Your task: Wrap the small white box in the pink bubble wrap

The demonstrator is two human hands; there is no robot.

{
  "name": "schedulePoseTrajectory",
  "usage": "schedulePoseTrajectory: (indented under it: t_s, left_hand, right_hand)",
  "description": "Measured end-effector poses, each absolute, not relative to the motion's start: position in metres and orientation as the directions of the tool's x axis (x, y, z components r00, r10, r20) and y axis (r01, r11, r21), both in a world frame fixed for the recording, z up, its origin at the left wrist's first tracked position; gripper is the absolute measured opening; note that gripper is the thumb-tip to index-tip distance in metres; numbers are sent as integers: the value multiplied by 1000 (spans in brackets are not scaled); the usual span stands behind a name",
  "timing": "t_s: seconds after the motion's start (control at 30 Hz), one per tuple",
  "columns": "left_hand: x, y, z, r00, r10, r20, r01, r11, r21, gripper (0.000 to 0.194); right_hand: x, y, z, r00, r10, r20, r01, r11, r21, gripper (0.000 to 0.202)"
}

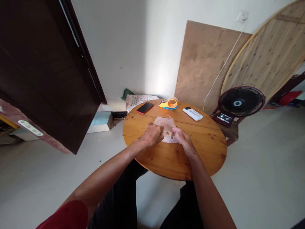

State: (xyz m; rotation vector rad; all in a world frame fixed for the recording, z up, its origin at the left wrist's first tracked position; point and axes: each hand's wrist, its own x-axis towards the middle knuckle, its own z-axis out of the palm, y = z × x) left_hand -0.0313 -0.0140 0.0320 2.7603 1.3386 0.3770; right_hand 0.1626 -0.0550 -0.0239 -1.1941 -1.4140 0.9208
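Observation:
On the round wooden table (202, 143) lies a sheet of pinkish bubble wrap (164, 121), with a small pale item (167, 134) bearing a red mark in its middle. My left hand (153, 133) is closed on the wrap's left side, its fingers curled inward. From the right, my right hand (182, 136) pinches the opposite edge of the wrap. What lies under my fingers is hidden.
Behind the wrap are a phone (145, 108), an orange tape dispenser (168, 103) and a white remote-like device (193, 113). A black fan (238, 102) stands right of the table, wooden boards lean on the wall, and a dark door (47, 63) is at left.

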Motion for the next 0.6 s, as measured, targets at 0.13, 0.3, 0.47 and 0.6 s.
schedulePoseTrajectory:
  t_s: [0.13, 0.3, 0.47, 0.6]
  left_hand:
    - [-18, 11, 28, 514, 839, 176, 799, -544, 256, 17]
    - [-19, 20, 10, 475, 868, 146, 789, -494, 366, 19]
    - [-32, 18, 10, 525, 844, 109, 656, -483, 580, 25]
    - [-38, 20, 11, 567, 819, 89, 606, -488, 628, 32]
  right_hand:
    - [164, -51, -29, 26, 984, 177, 220, 167, -961, 63]
    - [161, -48, -33, 63, 984, 165, 276, 142, -951, 50]
    - [158, -45, -36, 145, 969, 200, 309, 148, -940, 24]
    - [158, -47, -33, 189, 974, 128, 236, 82, -968, 28]
